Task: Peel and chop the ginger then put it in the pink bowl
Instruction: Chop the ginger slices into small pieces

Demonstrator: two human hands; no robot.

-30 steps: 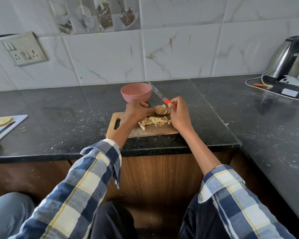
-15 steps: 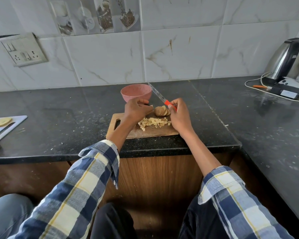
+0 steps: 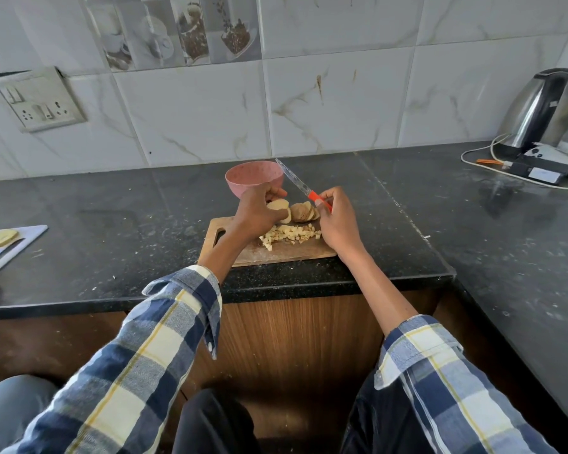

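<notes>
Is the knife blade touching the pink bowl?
Cannot tell. In the head view the knife, gripped by the right hand, has its blade tip overlapping the pink bowl rim; one view cannot show contact or gap.

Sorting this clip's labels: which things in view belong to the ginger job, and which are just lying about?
In the job: ginger slices, chopped ginger, knife, wooden chopping board, pink bowl, left hand, right hand.

Lying about: electric kettle, grey board with slices, wall socket.
</notes>
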